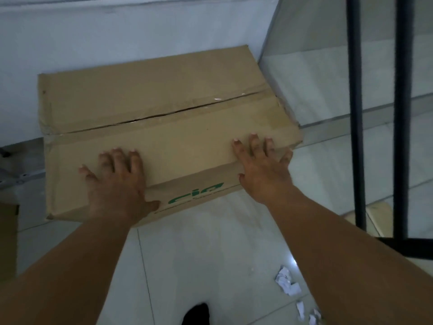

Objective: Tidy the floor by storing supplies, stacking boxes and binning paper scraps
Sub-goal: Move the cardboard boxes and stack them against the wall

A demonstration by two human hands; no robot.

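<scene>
Both your hands lie flat on top of the cardboard box [164, 127], near its front edge, fingers straight and spread wide, holding nothing. Your left hand [117, 181] sits left of centre with the thumb dropped over the edge onto the front face beside the green print; your right hand [262, 170] sits near the right front corner, the little finger almost at the box's side edge. The box fills the middle of the frame, its long axis running from lower left to upper right, so it lies straight ahead of your fingertips and square between both arms. Its far side is close to the white wall [117, 43], and its right end is close to the glass panel [316, 78], so there looks to be little room forward or right. Open floor [210, 254] lies toward you; paper scraps [288, 282] lie at lower right. Another box [8, 238] shows at the left edge
</scene>
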